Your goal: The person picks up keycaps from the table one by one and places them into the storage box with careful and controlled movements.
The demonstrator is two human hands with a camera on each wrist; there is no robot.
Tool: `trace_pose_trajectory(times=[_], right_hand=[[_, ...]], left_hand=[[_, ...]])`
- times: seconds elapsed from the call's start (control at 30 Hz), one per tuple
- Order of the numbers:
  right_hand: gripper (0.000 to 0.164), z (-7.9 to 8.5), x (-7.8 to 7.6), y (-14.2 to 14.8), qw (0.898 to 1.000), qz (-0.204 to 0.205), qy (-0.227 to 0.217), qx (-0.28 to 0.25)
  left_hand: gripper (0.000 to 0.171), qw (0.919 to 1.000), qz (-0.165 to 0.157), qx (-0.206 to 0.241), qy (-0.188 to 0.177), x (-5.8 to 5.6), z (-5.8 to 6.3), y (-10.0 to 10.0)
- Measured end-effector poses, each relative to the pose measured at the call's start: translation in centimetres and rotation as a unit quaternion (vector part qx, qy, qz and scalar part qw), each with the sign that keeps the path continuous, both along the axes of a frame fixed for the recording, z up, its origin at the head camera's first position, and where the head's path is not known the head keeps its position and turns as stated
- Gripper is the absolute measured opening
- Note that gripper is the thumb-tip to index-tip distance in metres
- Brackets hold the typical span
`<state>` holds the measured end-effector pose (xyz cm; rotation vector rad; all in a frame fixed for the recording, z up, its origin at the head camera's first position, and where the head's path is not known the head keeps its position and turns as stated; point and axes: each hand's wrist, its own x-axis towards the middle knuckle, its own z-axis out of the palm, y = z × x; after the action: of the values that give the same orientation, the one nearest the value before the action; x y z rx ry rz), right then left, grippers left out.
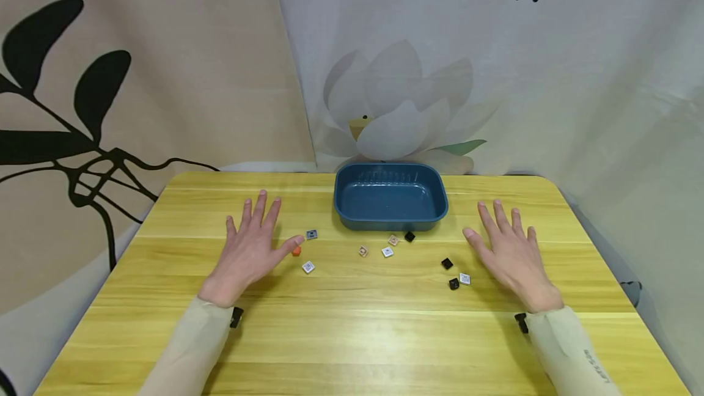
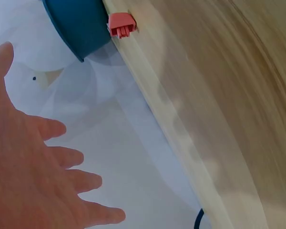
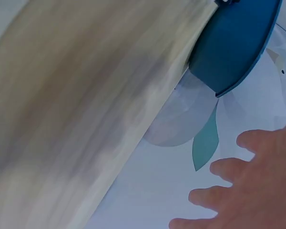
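Observation:
My left hand (image 1: 250,255) is spread with straight fingers over the left of the table, holding nothing. Close by its thumb are an orange-red keycap (image 1: 296,251), a grey-blue keycap (image 1: 311,234) and a white keycap (image 1: 308,267). The left wrist view shows the orange-red keycap (image 2: 121,25) with its hollow underside facing the camera. On the right, my right hand (image 1: 511,255) is likewise spread and holds nothing. Left of it lie two black keycaps, one higher (image 1: 447,263) and one lower (image 1: 453,284), beside a white keycap (image 1: 464,278).
A blue rectangular basin (image 1: 392,225) stands at the table's back middle. In front of it lie two beige keycaps, a white keycap (image 1: 387,252) and a black keycap (image 1: 409,236). Behind the wooden table (image 1: 385,347) hangs a printed curtain (image 1: 220,66).

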<state>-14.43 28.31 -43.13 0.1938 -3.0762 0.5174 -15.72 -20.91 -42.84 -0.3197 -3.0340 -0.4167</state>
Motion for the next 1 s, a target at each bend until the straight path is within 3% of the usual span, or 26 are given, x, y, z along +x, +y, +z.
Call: trace_pose_trajectory(times=[0.37,1.0], right_hand=[[0.078,0.3,-0.9,-1.9,0.999,0.006,-0.013,-0.038],[0.087,0.5,-3.9,-4.9,0.993,0.019,-0.042,-0.110]], left_hand=[[0.103,0.9989,-0.012,0.044,0.000,-0.6,0.2,1.7],[0.102,0.9958,-0.025,0.085,-0.020,-2.1,0.2,6.3]])
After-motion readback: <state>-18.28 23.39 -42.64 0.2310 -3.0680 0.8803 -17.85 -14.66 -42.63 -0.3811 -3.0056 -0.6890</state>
